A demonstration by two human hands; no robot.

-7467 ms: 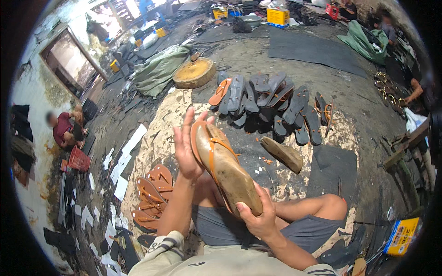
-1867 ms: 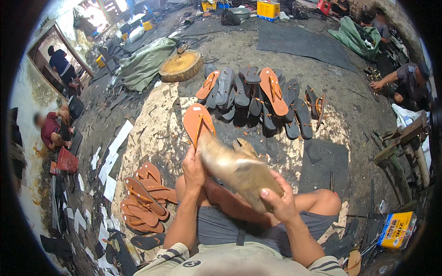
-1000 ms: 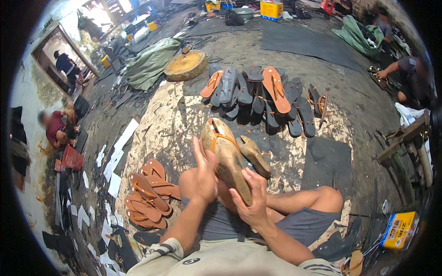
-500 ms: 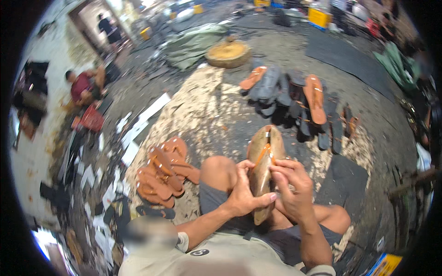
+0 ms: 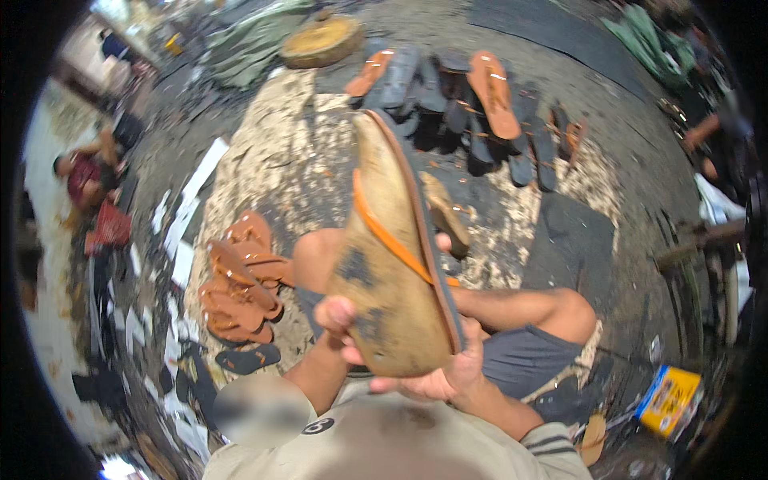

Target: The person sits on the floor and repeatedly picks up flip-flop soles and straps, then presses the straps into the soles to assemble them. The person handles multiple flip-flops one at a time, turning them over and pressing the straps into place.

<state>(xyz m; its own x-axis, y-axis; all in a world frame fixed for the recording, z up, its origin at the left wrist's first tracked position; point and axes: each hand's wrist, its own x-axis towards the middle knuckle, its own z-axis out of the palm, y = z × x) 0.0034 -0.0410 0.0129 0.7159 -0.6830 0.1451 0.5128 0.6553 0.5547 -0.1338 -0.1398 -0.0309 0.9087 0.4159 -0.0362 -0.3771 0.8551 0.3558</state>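
On the left, near the wall, I see a red basket (image 5: 110,224). Next to it, on the floor, lies a pile of brown flip-flops (image 5: 242,280). The left hand (image 5: 340,326) grips with its fingers the side of a yellowish-brown, foot-shaped last (image 5: 388,316), which is raised before the person's body. A brown-and-dark flip-flop with orange strap (image 5: 422,212) is fitted on it. Beyond lies a second brown last (image 5: 446,214). The right hand (image 5: 464,368) holds the heel end, fingers curled beneath. Farther right is a yellow-and-blue box (image 5: 670,400).
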